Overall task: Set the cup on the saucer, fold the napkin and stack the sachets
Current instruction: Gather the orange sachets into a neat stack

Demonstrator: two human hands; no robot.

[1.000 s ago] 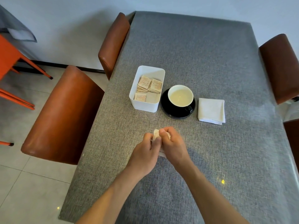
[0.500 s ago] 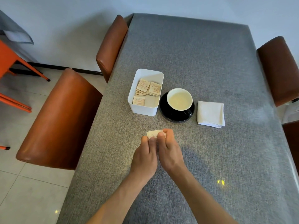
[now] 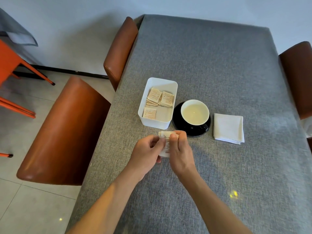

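Note:
A small stack of beige sachets is pinched between my left hand and my right hand, just above the grey table in front of the saucer. The black cup, white inside, stands on the black saucer. A white napkin lies folded into a square to the right of the saucer. Left of the saucer stands a white box with several more sachets lying in loose piles inside.
The grey cloth-covered table stretches far beyond the objects. Two brown chairs stand along its left edge, another brown chair at the right. An orange chair stands on the tiled floor at far left.
Both hands have kept hold of the sachets and shifted slightly; more of the stack shows between the fingers now. The cup, napkin and box have stayed where they were.

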